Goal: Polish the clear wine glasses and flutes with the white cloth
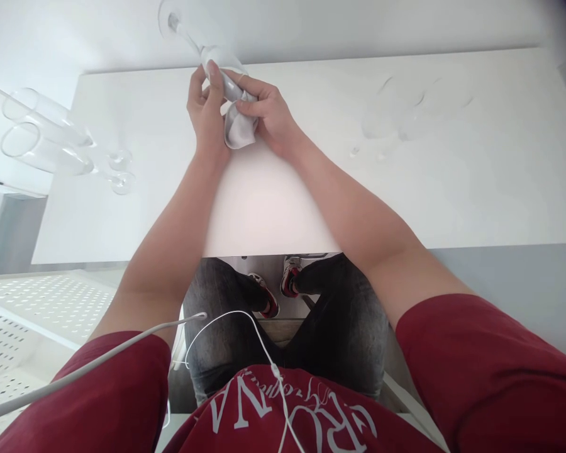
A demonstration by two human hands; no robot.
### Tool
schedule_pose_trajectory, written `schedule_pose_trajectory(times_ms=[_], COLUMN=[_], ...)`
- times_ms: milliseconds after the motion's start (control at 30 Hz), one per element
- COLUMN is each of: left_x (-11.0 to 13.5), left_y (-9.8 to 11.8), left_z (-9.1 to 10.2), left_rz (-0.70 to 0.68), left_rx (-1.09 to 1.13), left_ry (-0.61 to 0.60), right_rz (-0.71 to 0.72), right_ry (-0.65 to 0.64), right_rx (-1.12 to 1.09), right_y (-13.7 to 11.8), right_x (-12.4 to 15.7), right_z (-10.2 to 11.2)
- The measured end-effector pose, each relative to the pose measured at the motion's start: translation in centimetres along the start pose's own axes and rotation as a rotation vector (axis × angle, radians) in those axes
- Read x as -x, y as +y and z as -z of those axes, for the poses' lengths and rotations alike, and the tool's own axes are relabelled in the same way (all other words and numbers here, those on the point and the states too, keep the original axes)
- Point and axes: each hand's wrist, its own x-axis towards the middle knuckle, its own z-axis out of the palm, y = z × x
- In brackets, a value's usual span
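Near the far edge of the white table, a clear stemmed glass (222,58) is held tilted, its foot and thin stem pointing to the upper left. My left hand (208,116) is closed around the bowl, thumb on top, with part of a light grey cloth between. My right hand (274,116) pinches the light grey cloth (240,131) at the rim end of the glass. A loose fold of that cloth hangs between my two hands. The fingers partly hide the bowl and its rim.
Two tall stemmed glasses (51,154) stand at the table's left side. Several faint clear glasses (380,116) are on the right half of the white table (490,189). A white perforated rack (42,296) stands at lower left; a white cable (99,358) crosses my left sleeve.
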Motion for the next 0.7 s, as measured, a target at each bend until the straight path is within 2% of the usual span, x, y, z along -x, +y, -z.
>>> schedule_pose_trajectory(times_ms=[133,233,300,400,500,700], left_x=[0.3,0.8,1.1,1.2,1.0,1.3], left_y=[0.3,1.1,1.7,1.9,1.5,1.3], left_z=[-0.1,-0.7,-1.1,-1.3,-1.2,-1.0], left_rz=[0.01,0.025,0.016,0.032,0.073,0.016], left_rx=[0.025,0.112,0.117,0.038,0.023,-0.021], left_ry=[0.001,-0.046,-0.031,0.023,0.006,-0.013], right_rz=[-0.061,-0.01,0.012,-0.025,-0.023,-0.004], right_ry=[0.057,0.003,-0.031,-0.03,-0.008,-0.022], right_rx=[-0.069,-0.188,-0.233,-0.235,-0.249,-0.192], right_y=[0.0,0.1,0.1,-0.3,-0.6,-0.5], right_x=[0.0,0.0,0.2,0.5,0.6,0.4], right_z=[0.2,0.2,0.0,-0.4,-0.4,-0.4])
